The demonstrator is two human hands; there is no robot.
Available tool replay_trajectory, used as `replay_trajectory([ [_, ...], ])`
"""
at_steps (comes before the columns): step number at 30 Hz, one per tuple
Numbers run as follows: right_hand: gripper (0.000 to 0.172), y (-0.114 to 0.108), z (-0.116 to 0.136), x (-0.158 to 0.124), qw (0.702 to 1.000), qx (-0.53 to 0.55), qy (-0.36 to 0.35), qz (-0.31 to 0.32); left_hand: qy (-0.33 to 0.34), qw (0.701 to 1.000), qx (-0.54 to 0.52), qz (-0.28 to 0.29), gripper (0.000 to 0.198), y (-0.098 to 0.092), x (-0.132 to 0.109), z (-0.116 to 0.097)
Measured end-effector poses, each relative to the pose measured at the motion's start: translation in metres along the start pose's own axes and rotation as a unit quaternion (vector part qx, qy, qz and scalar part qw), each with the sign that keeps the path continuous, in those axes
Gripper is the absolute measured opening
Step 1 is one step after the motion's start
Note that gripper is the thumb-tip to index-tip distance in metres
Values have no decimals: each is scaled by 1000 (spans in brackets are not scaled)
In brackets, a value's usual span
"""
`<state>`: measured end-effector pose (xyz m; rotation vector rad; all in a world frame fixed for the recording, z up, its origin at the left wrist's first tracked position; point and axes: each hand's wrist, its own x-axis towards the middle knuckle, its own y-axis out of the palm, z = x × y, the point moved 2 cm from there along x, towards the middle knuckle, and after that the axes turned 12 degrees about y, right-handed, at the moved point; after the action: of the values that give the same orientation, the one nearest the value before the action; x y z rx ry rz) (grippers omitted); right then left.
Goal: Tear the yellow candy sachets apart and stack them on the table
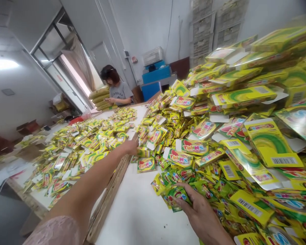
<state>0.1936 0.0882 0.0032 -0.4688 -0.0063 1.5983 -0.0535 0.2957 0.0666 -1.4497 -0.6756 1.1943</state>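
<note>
Lying beneath the right hand (201,213) are green sachets (171,197).

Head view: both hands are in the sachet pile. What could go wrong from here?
1. The heap of flat cartons beside the right hand leans and looks unstable. Pulling sachets from near its foot may bring cartons sliding down.
2. The left hand reaches far across the wooden table edge. The arm could sweep loose sachets off it.
</note>
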Motion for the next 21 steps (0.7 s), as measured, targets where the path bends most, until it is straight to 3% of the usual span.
replay_trajectory([
  [3,44,-2,3,0,1000,5,1,8,-21,999,-1,-50,29,2,-46,-9],
  [5,45,-3,3,2,1000,18,-12,6,-33,995,0,-96,31,13,-84,-23],
  [7,44,-4,4,2,999,28,-26,-3,-15,987,-15,-160,38,33,-119,-45],
  [10,38,-4,4,3,998,32,-44,-26,16,979,-90,-181,53,75,-156,-78],
  [13,31,-4,2,4,997,33,-47,-50,-72,973,-156,-157,61,104,-170,-97],
  [16,28,-4,0,6,997,40,-46,-53,-144,956,-213,-138,63,109,-170,-102],
  [19,27,-6,1,7,995,61,-49,-54,-123,926,-321,-152,36,104,-169,-109],
  [21,26,-6,4,6,992,91,-63,-56,-66,877,-445,-168,28,103,-170,-119],
])
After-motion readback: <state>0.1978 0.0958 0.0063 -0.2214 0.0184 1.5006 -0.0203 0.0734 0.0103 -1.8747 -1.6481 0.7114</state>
